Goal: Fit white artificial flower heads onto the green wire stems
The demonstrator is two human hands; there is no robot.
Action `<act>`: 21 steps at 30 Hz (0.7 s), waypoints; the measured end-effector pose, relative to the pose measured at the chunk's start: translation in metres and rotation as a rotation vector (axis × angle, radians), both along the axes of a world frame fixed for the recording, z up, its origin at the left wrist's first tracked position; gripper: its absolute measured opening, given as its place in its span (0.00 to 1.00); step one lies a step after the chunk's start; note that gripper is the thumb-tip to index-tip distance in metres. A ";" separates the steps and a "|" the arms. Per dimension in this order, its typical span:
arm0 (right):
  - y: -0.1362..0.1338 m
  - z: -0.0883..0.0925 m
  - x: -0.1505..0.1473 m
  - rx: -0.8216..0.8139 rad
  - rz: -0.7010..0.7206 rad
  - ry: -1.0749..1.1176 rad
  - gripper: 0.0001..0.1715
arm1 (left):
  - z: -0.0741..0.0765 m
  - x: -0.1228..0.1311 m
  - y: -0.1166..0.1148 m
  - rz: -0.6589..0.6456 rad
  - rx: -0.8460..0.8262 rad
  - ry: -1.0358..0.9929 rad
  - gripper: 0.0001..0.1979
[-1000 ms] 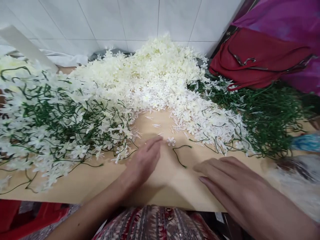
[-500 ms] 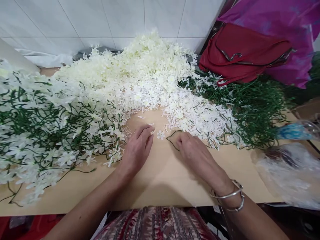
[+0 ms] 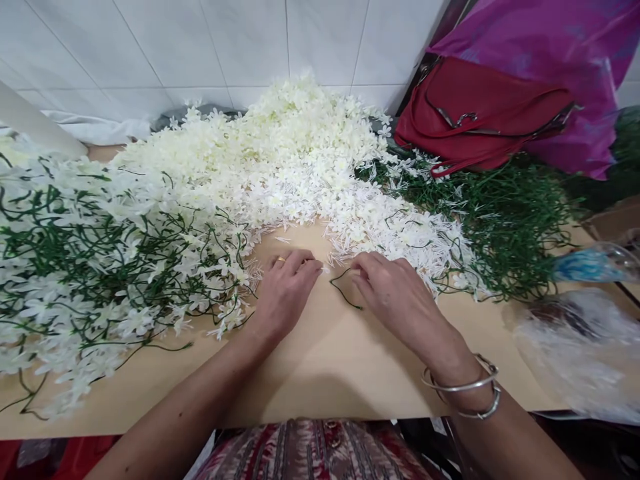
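Well, the table point(image 3: 320, 373) carried heaped white flowers point(image 3: 300, 153) far and left; mid-table, my right hand point(image 3: 397, 293) seemingly pinched a green stem point(image 3: 331, 282), my left hand point(image 3: 290, 290) a white piece point(image 3: 325, 269) just left; loose fingertips might have dropped either.

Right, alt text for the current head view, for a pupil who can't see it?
A person's right hand pinches a green stem while the left hand holds a small white piece, above a table heaped with white flowers and greenery.

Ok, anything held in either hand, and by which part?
Right hand: green stem, apparently pinched at its far end. Left hand: white bit at its fingers; can't tell if gripped.
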State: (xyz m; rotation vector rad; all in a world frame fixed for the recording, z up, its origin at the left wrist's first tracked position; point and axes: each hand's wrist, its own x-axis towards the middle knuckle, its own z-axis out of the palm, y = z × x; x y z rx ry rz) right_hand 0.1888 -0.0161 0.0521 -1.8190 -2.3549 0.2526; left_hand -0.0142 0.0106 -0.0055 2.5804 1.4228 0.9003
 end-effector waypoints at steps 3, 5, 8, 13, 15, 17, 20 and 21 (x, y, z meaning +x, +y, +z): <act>0.014 0.006 -0.010 -0.010 0.005 0.014 0.08 | 0.008 -0.006 0.000 0.051 -0.100 -0.381 0.08; 0.023 0.002 -0.021 -0.009 0.014 0.001 0.06 | 0.014 -0.008 -0.001 0.088 -0.261 -0.702 0.09; 0.031 -0.012 -0.035 0.018 0.026 -0.087 0.09 | 0.018 -0.008 -0.002 0.119 -0.575 -1.157 0.13; 0.035 -0.024 -0.030 0.107 -0.007 0.170 0.12 | 0.010 -0.002 -0.006 0.112 -0.979 -1.580 0.20; 0.035 -0.023 -0.027 0.149 -0.050 0.467 0.09 | 0.007 0.000 -0.006 0.104 -1.048 -1.645 0.21; 0.035 -0.022 -0.026 0.132 -0.097 0.806 0.04 | 0.006 0.001 -0.007 0.084 -1.066 -1.671 0.21; 0.033 -0.021 -0.031 0.021 -0.150 1.207 0.07 | 0.007 0.002 -0.007 0.054 -1.059 -1.677 0.19; 0.032 -0.021 -0.033 -0.004 -0.156 1.277 0.10 | 0.007 0.002 -0.008 0.049 -1.055 -1.672 0.18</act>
